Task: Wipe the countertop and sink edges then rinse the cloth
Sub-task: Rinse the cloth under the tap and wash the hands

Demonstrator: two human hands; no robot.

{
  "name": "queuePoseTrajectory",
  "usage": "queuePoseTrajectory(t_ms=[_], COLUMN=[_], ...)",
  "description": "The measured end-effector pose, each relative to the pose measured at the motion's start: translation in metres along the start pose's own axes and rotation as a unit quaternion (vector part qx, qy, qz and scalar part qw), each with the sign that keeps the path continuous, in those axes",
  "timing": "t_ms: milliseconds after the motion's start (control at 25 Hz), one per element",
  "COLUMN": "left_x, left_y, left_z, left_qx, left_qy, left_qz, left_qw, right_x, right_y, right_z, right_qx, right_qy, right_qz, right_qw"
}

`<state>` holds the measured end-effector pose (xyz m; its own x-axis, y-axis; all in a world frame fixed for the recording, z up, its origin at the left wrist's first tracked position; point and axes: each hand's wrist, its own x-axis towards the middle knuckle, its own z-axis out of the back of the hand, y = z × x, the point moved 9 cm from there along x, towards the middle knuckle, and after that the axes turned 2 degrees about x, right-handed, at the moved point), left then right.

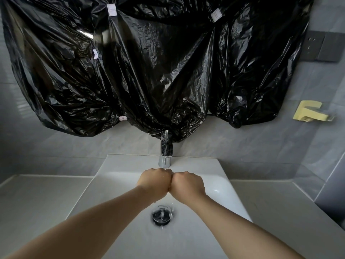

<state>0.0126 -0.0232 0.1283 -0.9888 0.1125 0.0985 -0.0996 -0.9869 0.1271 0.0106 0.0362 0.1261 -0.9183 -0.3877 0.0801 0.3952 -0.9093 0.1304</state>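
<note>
Both my hands are curled into fists over the white sink (pixel 128 162), just in front of the chrome faucet (pixel 165 152). My left hand (pixel 155 182) and my right hand (pixel 188 184) press together knuckle to knuckle, backs facing up. No cloth shows; whatever lies inside the fists is hidden. Drops of water fall below the hands onto the round drain (pixel 162 214). The pale countertop (pixel 37 200) runs along the left and right of the basin.
Black plastic sheeting (pixel 149 62) hangs taped over the wall above the faucet. A yellow wall holder (pixel 309 111) sticks out at the right, below dark wall sockets (pixel 321 46). Grey tiles surround the counter.
</note>
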Motion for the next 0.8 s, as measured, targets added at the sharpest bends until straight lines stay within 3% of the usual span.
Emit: queuePoseTrajectory(t_ms=[120, 200, 280, 320, 360, 400, 440, 480, 520, 560, 640, 720, 800], left_x=[-0.004, -0.007, -0.007, -0.005, -0.004, -0.005, -0.007, -0.009, -0.010, -0.013, -0.020, -0.024, -0.021], left_y=[-0.003, 0.003, 0.025, 0.038, 0.046, 0.045, 0.041, 0.038, 0.036, 0.032, 0.018, 0.011, 0.012], left_z=[0.003, -0.003, -0.004, -0.009, -0.019, -0.026, -0.028, -0.025, -0.023, -0.021, -0.018, -0.020, -0.019], left_qx=[-0.040, -0.012, -0.086, -0.198, -0.347, -0.493, -0.590, -0.642, -0.657, -0.646, -0.579, -0.495, -0.362], left_qy=[-0.059, -0.063, -0.032, 0.004, 0.051, 0.097, 0.130, 0.152, 0.175, 0.207, 0.278, 0.317, 0.307], left_qz=[-0.094, -0.119, -0.020, 0.048, 0.105, 0.141, 0.157, 0.157, 0.152, 0.139, 0.099, 0.078, 0.071], left_qw=[0.993, 0.991, 0.996, 0.979, 0.931, 0.853, 0.781, 0.735, 0.718, 0.721, 0.760, 0.806, 0.877], right_x=[0.005, 0.002, -0.004, -0.004, -0.005, -0.005, -0.005, -0.007, -0.010, -0.014, -0.021, -0.022, -0.018], right_y=[-0.017, -0.020, -0.017, -0.016, -0.015, -0.014, -0.012, -0.007, -0.001, 0.004, 0.020, 0.034, 0.036], right_z=[-0.005, -0.013, -0.014, -0.010, -0.003, 0.005, 0.012, 0.018, 0.025, 0.034, 0.045, 0.039, 0.028], right_qx=[0.120, 0.274, 0.430, 0.495, 0.533, 0.524, 0.465, 0.367, 0.250, 0.145, 0.021, -0.010, -0.035], right_qy=[0.071, 0.140, 0.170, 0.151, 0.121, 0.081, 0.037, -0.007, -0.060, -0.127, -0.240, -0.223, -0.179], right_qz=[-0.060, -0.083, -0.095, -0.093, -0.075, -0.044, -0.008, 0.035, 0.064, 0.084, 0.142, 0.209, 0.203], right_qw=[0.988, 0.948, 0.882, 0.851, 0.834, 0.846, 0.884, 0.930, 0.964, 0.978, 0.960, 0.952, 0.962])
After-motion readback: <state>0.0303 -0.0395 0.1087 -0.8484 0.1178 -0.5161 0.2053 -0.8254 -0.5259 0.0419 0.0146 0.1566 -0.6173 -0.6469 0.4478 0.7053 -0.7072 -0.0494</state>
